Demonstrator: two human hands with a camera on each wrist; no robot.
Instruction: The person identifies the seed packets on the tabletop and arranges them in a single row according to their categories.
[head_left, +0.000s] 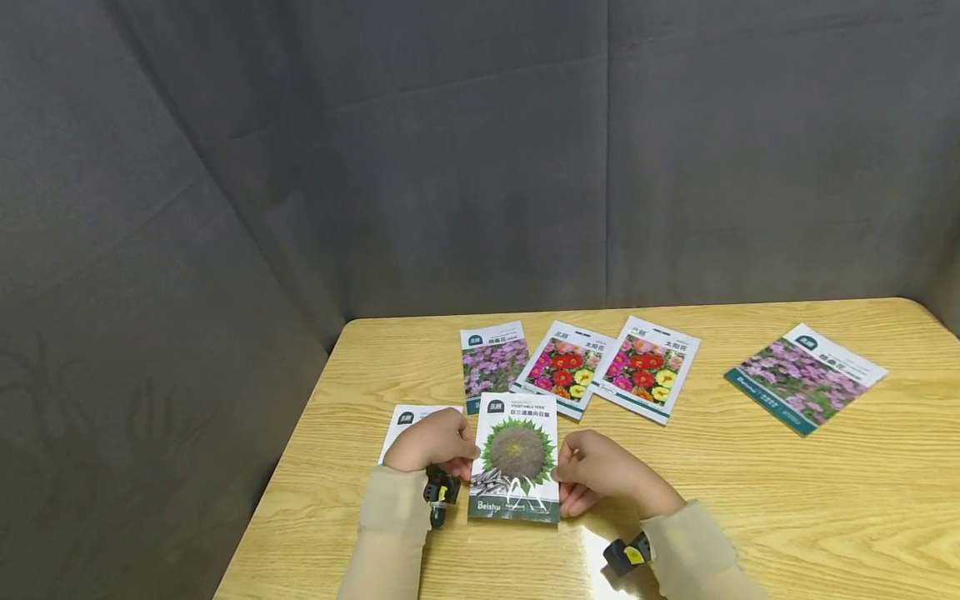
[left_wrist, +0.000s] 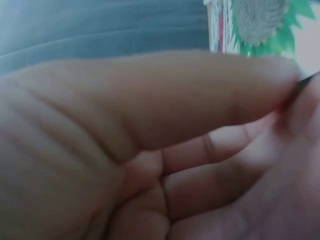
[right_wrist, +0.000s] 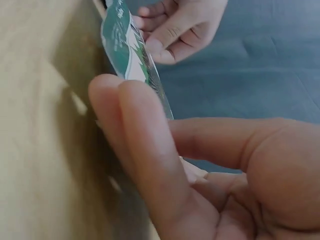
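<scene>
A sunflower seed packet (head_left: 516, 454) faces up in front of me in the head view, white with a green-fringed flower head and a dark green bottom band. My left hand (head_left: 431, 442) pinches its left edge between thumb and fingers. At the opposite edge, my right hand (head_left: 600, 473) pinches it too. In the right wrist view the packet (right_wrist: 122, 42) appears nearly edge-on, raised off the wood along its green end. Partly hidden beneath my left hand lies another white packet (head_left: 405, 415).
Behind the held packet lie a purple-flower packet (head_left: 495, 358) and two overlapping packets of mixed bright flowers, the left one (head_left: 564, 367) and the right one (head_left: 647, 367). Farther right on the wooden table (head_left: 825, 508) lies another purple-flower packet (head_left: 806, 379). Grey cloth (head_left: 480, 167) hangs behind.
</scene>
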